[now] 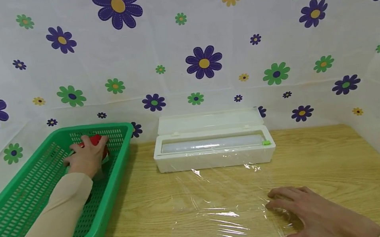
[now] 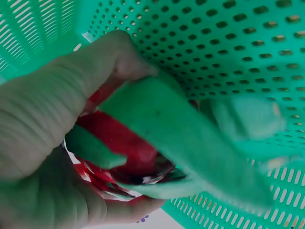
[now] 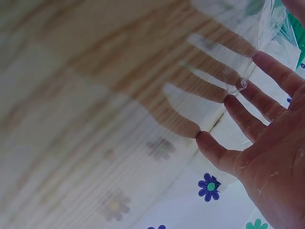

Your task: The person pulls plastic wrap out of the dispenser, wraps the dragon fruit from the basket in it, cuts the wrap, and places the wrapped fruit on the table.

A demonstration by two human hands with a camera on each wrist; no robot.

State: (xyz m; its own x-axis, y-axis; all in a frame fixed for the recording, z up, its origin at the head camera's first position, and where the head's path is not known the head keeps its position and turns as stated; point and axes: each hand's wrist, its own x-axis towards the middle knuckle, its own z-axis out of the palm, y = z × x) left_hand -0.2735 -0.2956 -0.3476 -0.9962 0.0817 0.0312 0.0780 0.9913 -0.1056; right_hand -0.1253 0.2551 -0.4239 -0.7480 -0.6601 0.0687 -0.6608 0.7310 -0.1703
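Inside the green basket (image 1: 100, 228), my left hand (image 1: 87, 158) grips a red thing with green leaf-like flaps (image 2: 126, 138); its exact kind does not show. In the left wrist view, my thumb and fingers curl round it. A sheet of clear cling film (image 1: 205, 208) stretches over the table from a white cling film dispenser (image 1: 213, 160), whose lid stands up and whose roll is visible. My right hand (image 1: 314, 214) rests with spread fingers at the film's right edge. Its fingertips (image 3: 233, 102) touch the tabletop, with bits of film at them.
A blurred pale green thing (image 2: 248, 117) lies in the basket beyond my left hand. The dispenser has a green slider (image 1: 266, 143) at its right end. A white flowered sheet (image 1: 165, 37) hangs behind and beside the wooden table (image 1: 310, 158).
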